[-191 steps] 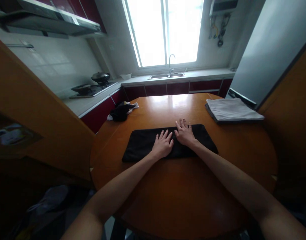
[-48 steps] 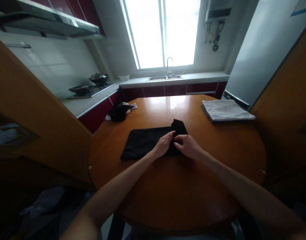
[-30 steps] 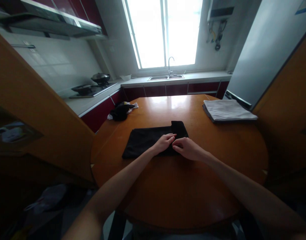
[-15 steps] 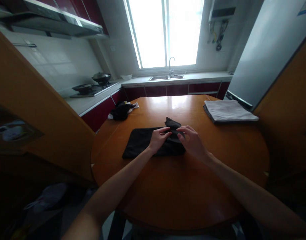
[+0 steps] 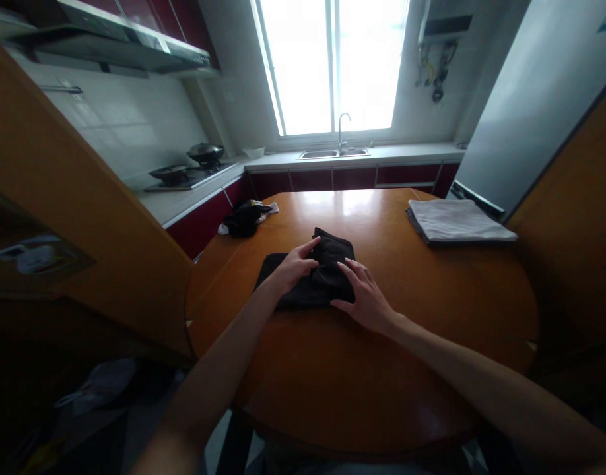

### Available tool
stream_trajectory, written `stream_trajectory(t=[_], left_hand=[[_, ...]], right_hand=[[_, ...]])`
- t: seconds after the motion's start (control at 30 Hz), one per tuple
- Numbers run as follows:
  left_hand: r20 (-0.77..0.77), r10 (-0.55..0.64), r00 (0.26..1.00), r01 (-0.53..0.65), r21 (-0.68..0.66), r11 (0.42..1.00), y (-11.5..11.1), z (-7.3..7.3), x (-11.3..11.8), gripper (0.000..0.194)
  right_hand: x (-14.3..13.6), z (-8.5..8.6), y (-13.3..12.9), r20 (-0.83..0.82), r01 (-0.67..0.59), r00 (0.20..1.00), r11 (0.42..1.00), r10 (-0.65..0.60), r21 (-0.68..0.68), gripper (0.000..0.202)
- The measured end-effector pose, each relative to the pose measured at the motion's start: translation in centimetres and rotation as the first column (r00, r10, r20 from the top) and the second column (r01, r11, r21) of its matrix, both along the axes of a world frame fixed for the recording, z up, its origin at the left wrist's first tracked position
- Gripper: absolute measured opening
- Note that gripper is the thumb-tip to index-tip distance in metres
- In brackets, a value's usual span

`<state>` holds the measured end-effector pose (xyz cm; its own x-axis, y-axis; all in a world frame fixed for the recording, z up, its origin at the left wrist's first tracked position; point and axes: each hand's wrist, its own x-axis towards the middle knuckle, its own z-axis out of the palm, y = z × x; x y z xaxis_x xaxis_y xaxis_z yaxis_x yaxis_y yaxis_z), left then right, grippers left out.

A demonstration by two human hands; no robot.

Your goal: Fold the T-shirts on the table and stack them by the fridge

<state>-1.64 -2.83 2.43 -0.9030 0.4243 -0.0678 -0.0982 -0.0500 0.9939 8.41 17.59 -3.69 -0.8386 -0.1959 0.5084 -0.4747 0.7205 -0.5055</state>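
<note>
A black cloth (image 5: 327,280) lies partly folded on the wooden table (image 5: 372,369), its right part doubled over toward the left with a raised corner at the back. My left hand (image 5: 294,267) is at the cloth's middle, its thumb and forefinger at the left edge of the folded part with that edge between them. Over the right side of the cloth rests my right hand (image 5: 365,293), fingers spread and fingertips touching the fabric.
Folded white and grey cloths (image 5: 461,221) are stacked at the table's back right. A dark crumpled bundle (image 5: 244,219) sits at the back left edge. Beyond the table are a counter with a sink (image 5: 333,154) and a stove with pans (image 5: 204,153).
The right end of the black cloth has come over to the left and lies flatter. My left hand has moved left with its edge; my right hand has shifted slightly left and spread on the fabric.
</note>
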Motion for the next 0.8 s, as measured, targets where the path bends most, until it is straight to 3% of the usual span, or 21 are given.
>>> stream_trajectory(t=[0.23,0.37,0.47,0.63,0.8], left_hand=[[-0.048,-0.016,0.999,0.016,0.002,1.000,-3.3,2.6,-0.8,0.083],[-0.091,-0.006,0.996,0.015,0.105,0.994,-5.6,3.5,-1.6,0.079],[-0.112,-0.002,0.994,0.011,0.085,0.996,-7.3,3.7,-1.9,0.077],[-0.103,0.070,0.992,-0.068,0.029,0.997,-10.2,2.6,-1.9,0.077],[-0.074,0.138,0.988,-0.142,-0.062,0.988,-12.4,-0.6,-1.9,0.078]], right_hand=[[0.0,-1.5,-0.5,0.019,0.012,1.000,0.998,-0.013,0.063,0.068],[0.0,-2.1,-0.7,0.032,0.029,0.999,0.997,-0.031,0.066,0.073],[0.1,-2.2,-1.1,0.024,0.014,1.000,0.998,-0.015,0.068,0.078],[0.1,-2.1,-1.7,0.008,-0.020,1.000,0.994,0.020,0.105,0.076],[-0.1,-2.6,-1.8,0.010,-0.074,0.997,0.986,0.073,0.149,0.074]])
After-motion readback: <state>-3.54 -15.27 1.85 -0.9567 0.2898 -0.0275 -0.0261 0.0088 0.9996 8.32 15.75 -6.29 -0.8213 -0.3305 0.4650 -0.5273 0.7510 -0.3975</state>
